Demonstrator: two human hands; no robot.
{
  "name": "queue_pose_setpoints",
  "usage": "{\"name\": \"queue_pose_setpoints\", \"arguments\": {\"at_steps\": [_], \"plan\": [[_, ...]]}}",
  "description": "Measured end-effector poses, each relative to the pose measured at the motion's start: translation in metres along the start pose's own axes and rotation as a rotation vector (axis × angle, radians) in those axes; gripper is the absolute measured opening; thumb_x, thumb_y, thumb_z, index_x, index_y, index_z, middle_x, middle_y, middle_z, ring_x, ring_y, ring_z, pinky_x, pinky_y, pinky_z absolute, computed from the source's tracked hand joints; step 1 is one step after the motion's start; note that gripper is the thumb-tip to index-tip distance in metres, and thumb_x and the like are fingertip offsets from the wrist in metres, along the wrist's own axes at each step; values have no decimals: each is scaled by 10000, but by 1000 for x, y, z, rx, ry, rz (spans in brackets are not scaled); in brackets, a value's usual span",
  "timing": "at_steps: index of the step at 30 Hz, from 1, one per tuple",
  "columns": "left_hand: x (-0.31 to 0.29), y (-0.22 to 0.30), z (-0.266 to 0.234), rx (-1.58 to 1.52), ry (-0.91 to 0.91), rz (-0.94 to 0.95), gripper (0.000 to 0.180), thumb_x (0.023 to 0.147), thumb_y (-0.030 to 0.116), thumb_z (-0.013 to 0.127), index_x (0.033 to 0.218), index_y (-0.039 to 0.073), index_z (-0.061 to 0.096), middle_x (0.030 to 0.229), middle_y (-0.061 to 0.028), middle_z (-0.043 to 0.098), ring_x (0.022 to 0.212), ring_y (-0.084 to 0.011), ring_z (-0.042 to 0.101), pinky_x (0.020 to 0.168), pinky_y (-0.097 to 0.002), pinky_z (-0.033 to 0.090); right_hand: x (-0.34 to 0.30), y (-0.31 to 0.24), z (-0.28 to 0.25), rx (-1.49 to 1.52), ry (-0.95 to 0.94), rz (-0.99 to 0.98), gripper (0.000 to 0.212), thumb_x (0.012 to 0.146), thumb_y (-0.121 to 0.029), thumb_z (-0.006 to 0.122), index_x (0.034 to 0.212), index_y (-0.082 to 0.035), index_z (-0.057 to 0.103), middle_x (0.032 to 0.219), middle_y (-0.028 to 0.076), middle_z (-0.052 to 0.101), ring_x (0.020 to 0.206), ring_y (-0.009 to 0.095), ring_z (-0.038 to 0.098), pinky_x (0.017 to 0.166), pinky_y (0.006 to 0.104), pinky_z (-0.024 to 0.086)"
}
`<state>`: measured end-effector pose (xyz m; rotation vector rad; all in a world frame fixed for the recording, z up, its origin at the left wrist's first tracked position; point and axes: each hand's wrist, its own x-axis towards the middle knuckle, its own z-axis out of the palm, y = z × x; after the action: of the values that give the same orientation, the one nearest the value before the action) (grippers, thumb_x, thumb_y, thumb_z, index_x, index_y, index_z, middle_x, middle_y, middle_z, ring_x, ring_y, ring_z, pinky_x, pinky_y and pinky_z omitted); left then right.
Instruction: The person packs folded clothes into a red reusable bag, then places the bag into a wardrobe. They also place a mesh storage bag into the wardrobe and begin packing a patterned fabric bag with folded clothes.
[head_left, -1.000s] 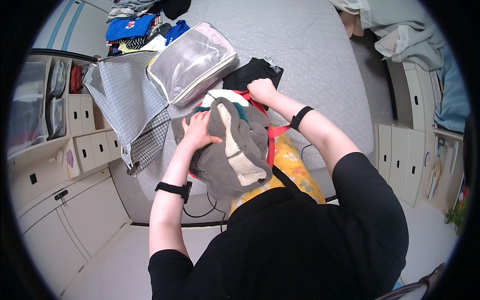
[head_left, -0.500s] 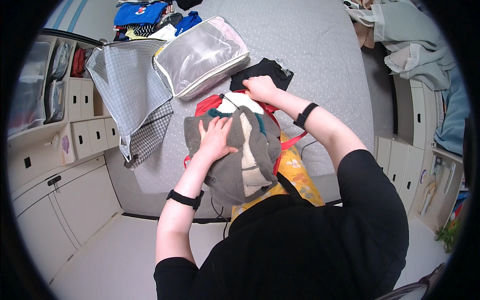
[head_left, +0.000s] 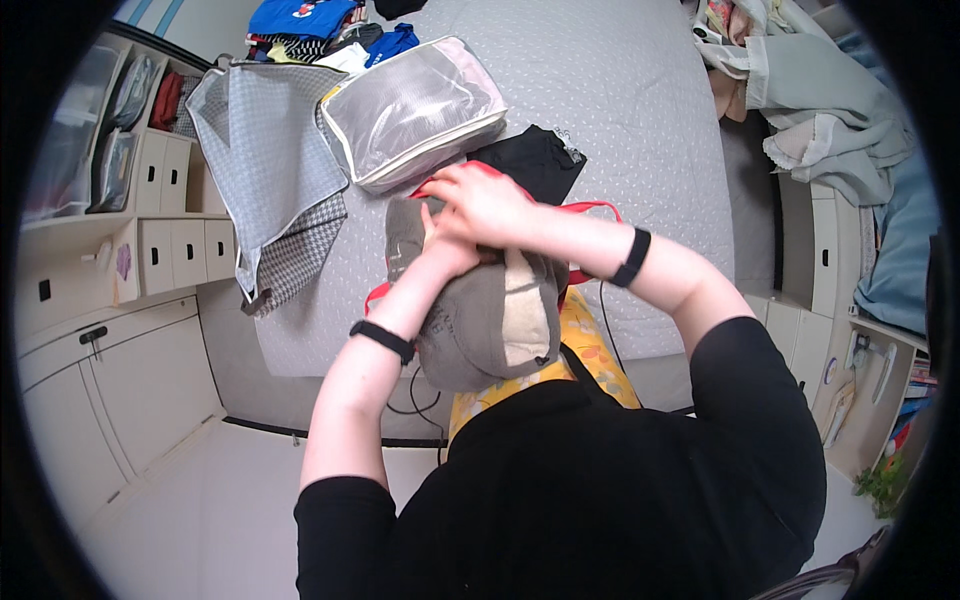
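Note:
A bundle of grey-brown fleece (head_left: 465, 335) with a cream panel (head_left: 524, 310) lies before me on the bed's near edge. My left hand (head_left: 452, 256) presses into its top, most fingers hidden in the folds and under the other hand. Crossing over it, my right hand (head_left: 484, 204) has fingers bent but apart, at the bundle's far edge beside red fabric (head_left: 503, 176). A red strap (head_left: 598, 207) loops out to the right. Just beyond lies a folded black garment (head_left: 535, 163).
A clear-topped storage bag (head_left: 415, 112) and an open grey checked fabric bag (head_left: 270, 150) lie farther left. Folded clothes (head_left: 310, 22) are stacked at the far left. A yellow flowered cushion (head_left: 595, 350) is against me. Cabinets (head_left: 140, 390) stand at left.
My right hand has moved left and nearer, from the red edge onto my left hand. The fleece looks more compact, and the white and teal cloth at its top is now out of sight.

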<state>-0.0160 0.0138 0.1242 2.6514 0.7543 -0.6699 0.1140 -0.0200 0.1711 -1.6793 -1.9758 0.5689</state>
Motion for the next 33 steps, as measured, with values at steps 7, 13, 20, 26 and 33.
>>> {"name": "queue_pose_setpoints", "arguments": {"at_steps": [7,13,20,26,33], "plan": [[-18,-87,-4,-749,258,316,490,901,167,559,1370,49,487,1412,-137,482,1319,-251,440,1094,-426,327,-61,-55,39,-193,-230,57,1061,681,-588,736,1522,-310,152,1583,174,17,1424,497,27,922,812,246],[-53,-149,32,-1291,381,-498,404,905,120,557,1294,17,535,1207,-116,623,1089,-218,588,949,-343,462,-57,-54,27,-385,-518,111,1062,625,-587,768,1502,-290,249,1592,137,58,1420,511,43,952,811,212],[-10,-129,98,-1886,229,-210,385,907,185,609,1254,29,552,1132,-99,645,969,-183,631,747,-311,534,-9,-79,25,-529,-578,-120,1217,533,-428,881,1518,-295,179,1595,134,23,1434,470,39,944,839,135],[0,-138,104,-2015,245,-211,122,839,125,655,902,34,603,878,-70,659,756,-159,617,701,-314,502,-19,-64,49,-509,-958,-55,1204,555,-491,856,1499,-449,109,1605,64,-25,1427,488,54,945,824,209],[14,-115,80,-1383,652,-157,230,731,45,593,957,2,597,892,-150,681,848,-244,664,759,-364,502,-14,-26,91,-513,-1098,23,1190,567,-502,851,1494,-464,105,1604,46,45,1429,475,70,960,819,193]]}}
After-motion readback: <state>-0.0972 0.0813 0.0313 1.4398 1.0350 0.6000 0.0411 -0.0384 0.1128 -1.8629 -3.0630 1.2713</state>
